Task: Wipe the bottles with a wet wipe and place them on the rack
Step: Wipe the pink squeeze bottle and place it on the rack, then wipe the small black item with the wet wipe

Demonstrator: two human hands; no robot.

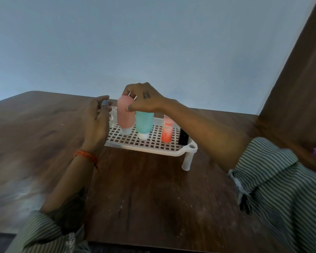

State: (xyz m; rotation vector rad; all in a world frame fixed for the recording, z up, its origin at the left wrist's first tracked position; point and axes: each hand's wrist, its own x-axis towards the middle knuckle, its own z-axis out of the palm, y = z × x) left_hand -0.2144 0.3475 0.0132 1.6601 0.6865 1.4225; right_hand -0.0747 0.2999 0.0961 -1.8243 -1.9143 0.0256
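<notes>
On the desk [153, 189] stands a white rack [146, 143]. The right grip [144, 99] pinches the pink bottle [125, 114] by its upturned end, cap down over the rack. Just right of it stand a teal bottle [144, 123] and a spray can [166, 131]. Left of the bottle, the left grip [96, 117] hangs open, possibly empty.

So we've got the soft matt pink silicone-looking squeeze bottle [125, 111] pinched at its top, with a smooth white plastic cap at the far end from our grip. Right beside it, the frosted teal squeeze bottle [144, 123] has the same matt skin. Under both, the white plastic grid rack [150, 143] looks smooth and slightly glossy. The dark brown wooden table [144, 189] looks worn, scuffed and dull.
</notes>
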